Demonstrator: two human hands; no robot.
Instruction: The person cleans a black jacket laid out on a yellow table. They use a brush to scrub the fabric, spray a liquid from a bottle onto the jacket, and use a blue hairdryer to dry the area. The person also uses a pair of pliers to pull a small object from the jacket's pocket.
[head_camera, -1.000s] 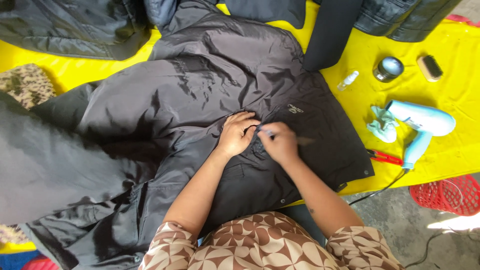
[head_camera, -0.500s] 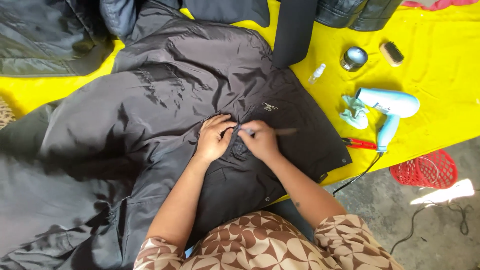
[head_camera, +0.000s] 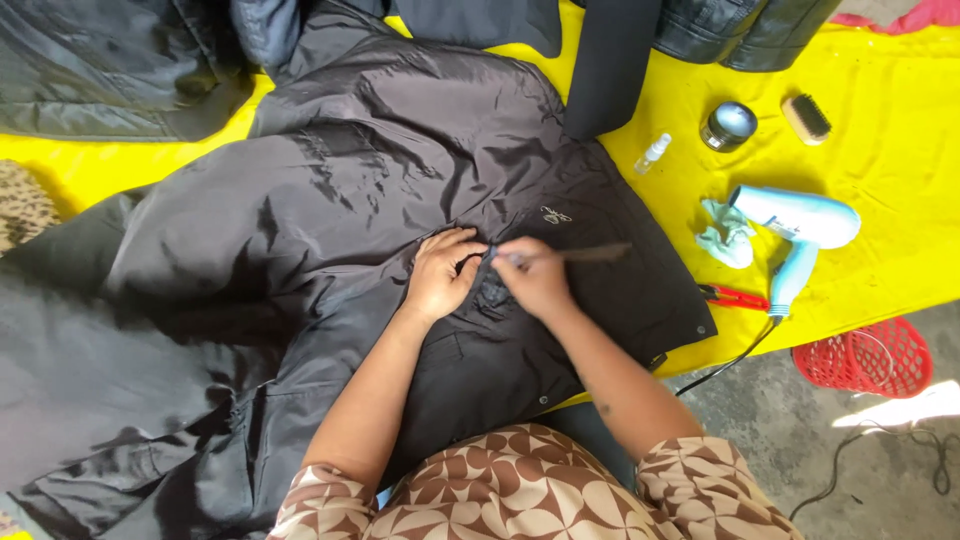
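A large black padded jacket (head_camera: 330, 200) lies spread over a yellow cloth (head_camera: 900, 200). My left hand (head_camera: 440, 272) presses on the jacket's front and pinches a small fold of fabric. My right hand (head_camera: 535, 278) sits just right of it, fingers closed on a thin dark stick-like tool (head_camera: 590, 253) that points right across the jacket. The two hands almost touch at the fold. What the tool's tip does at the fabric is hidden by my fingers.
On the yellow cloth to the right lie a light blue hair dryer (head_camera: 800, 225), a pale crumpled rag (head_camera: 725, 235), red-handled scissors (head_camera: 735, 296), a small spray bottle (head_camera: 652, 153), a round metal tin (head_camera: 728, 125) and a brush (head_camera: 806, 118). A red basket (head_camera: 865, 357) stands on the concrete floor. More dark garments lie along the top.
The hands stay together at the same spot on the jacket with small finger movements. The camera view has shifted, so the scene sits differently in the frame.
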